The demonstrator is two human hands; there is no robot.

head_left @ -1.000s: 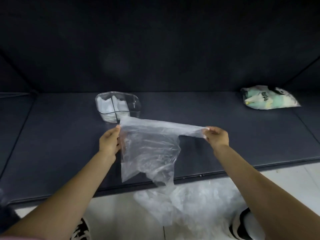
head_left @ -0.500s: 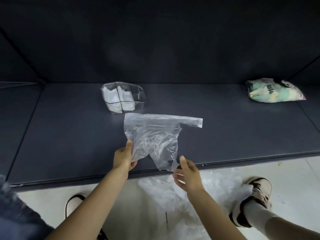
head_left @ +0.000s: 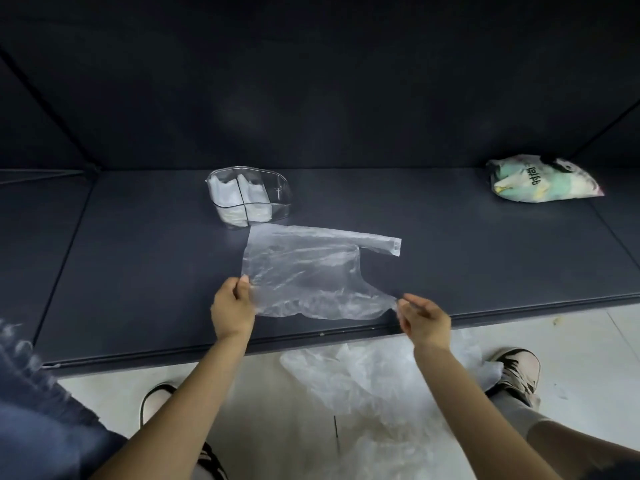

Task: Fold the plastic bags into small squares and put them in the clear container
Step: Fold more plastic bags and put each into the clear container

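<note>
The left hand (head_left: 232,308) pinches the near-left corner of the bag (head_left: 304,275), thumb and fingers closed on the film. The right hand (head_left: 424,320) sits at the bag's near-right corner with its fingers loosely curled; its fingertips are at the film's edge, but whether they hold it cannot be told.

From both hands the bag lies straight ahead, spread nearly flat on the dark table (head_left: 138,271). Its near edge runs between the two hands, close to the table's front edge. Its long axis runs left to right: the body sits toward the left, and one handle (head_left: 381,242) stretches out along the far edge to the right, ending beyond the line of the right hand. So the handle end is nearer the right hand, the body's closed side nearer the left.

Judging from this lie, the first fold likely brings the handle in over the body, or the near edge away to the far one.

Just beyond the bag's far-left corner stands the container (head_left: 277,188), with white folded bags in it. It is nearer the left hand.
</note>
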